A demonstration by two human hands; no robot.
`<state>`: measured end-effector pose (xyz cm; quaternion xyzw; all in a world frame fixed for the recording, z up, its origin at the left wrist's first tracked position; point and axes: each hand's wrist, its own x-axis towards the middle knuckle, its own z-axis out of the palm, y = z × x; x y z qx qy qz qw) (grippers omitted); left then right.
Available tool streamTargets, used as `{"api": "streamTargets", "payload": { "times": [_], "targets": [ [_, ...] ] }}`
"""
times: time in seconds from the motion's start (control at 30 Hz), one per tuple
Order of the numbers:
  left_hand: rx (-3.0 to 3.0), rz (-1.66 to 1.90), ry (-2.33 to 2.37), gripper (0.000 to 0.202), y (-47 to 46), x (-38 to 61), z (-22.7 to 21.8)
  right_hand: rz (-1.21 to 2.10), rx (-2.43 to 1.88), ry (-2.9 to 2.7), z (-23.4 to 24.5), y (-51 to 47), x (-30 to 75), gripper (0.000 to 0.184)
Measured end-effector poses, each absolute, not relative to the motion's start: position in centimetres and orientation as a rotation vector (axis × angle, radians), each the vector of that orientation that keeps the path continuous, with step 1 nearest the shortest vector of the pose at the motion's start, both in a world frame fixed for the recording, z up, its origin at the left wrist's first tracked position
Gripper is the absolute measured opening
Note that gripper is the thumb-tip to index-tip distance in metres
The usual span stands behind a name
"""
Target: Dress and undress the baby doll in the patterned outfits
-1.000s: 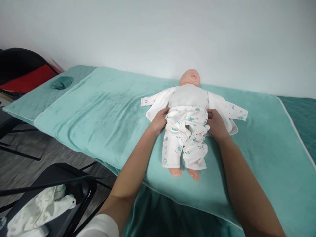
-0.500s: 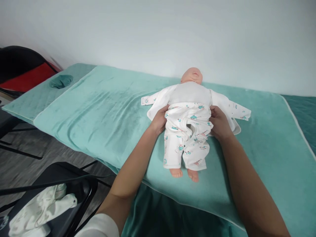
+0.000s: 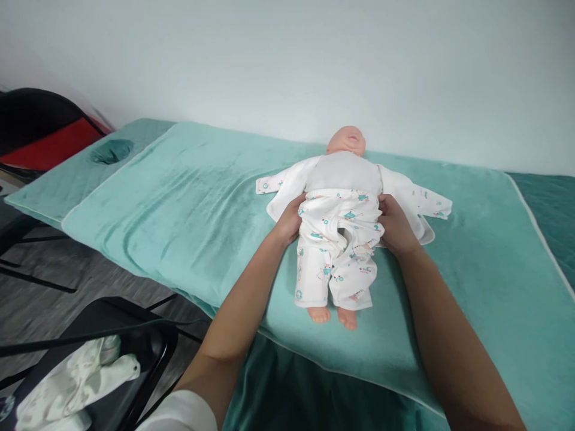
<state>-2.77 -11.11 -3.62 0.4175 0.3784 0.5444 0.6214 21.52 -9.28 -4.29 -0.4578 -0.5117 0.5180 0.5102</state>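
Observation:
A baby doll (image 3: 345, 141) lies on its back on a teal towel (image 3: 179, 197), head toward the wall. It wears an open white jacket (image 3: 411, 200) spread to both sides and white printed trousers (image 3: 336, 245). My left hand (image 3: 290, 218) grips the trousers' waistband at the doll's left side as I see it. My right hand (image 3: 393, 224) grips the waistband on the other side. Both hands have fingers curled into the cloth. The doll's bare feet (image 3: 335, 316) stick out of the trouser legs.
The towel covers a padded table (image 3: 67, 179) that runs along a pale wall. A black folding chair (image 3: 135, 347) at lower left holds a crumpled white garment (image 3: 76, 377). Another chair with a red seat (image 3: 45, 143) stands at far left.
Both hands have drawn the trousers' waistband slightly further up the doll's body. The doll and the view have shifted only a little.

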Motion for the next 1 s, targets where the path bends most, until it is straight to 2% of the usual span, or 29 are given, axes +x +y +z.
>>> {"api": "streamTargets", "payload": {
  "times": [0.2,0.37,0.6,1.0],
  "targets": [
    [0.951,1.258,0.878,0.045,-11.6,-2.7,-3.5,1.239,-1.221,-1.21,-4.3,-9.4,21.6,0.043],
    [0.954,1.237,0.87,0.043,-11.5,-2.7,-3.5,1.304,-1.201,-1.315,-4.0,-9.6,21.5,0.032],
    [0.975,1.242,0.925,0.041,-11.1,-2.8,-4.5,1.216,-1.176,-1.434,-3.6,-9.8,21.4,0.042],
    [1.0,1.284,0.921,0.038,-11.5,-2.5,-3.5,1.196,-1.106,-1.381,-4.0,-9.8,21.4,0.031]
  ]
}}
